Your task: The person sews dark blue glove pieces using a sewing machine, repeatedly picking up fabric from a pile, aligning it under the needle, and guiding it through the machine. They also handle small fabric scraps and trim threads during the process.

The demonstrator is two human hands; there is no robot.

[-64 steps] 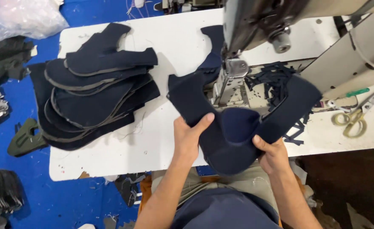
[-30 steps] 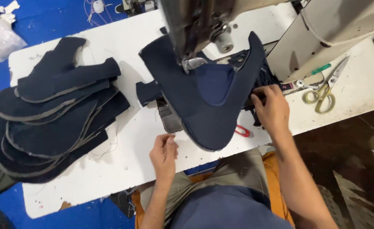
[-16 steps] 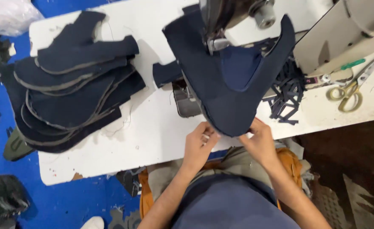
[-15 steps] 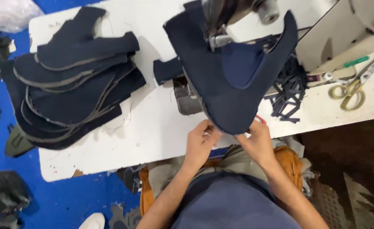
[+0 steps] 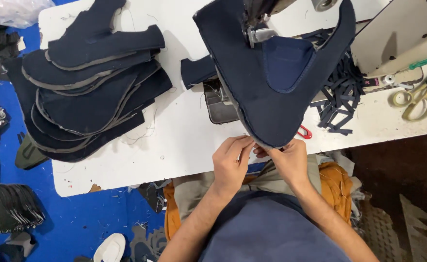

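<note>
Both hands — left (image 5: 230, 162), right (image 5: 288, 160) — pinch the navy shoe upper's (image 5: 252, 92) near-pointing tip.

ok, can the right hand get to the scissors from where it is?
Probably yes. The right hand pinches the lower edge of the navy fabric piece at the table's near edge. The yellow-handled scissors lie further right on the white table, with bare tabletop between. It would first have to let go.

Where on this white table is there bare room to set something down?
The table is bare between the stack of dark fabric pieces and the navy piece on the sewing machine, and along the near edge. Right of it, fabric strips and scissors crowd it.
</note>
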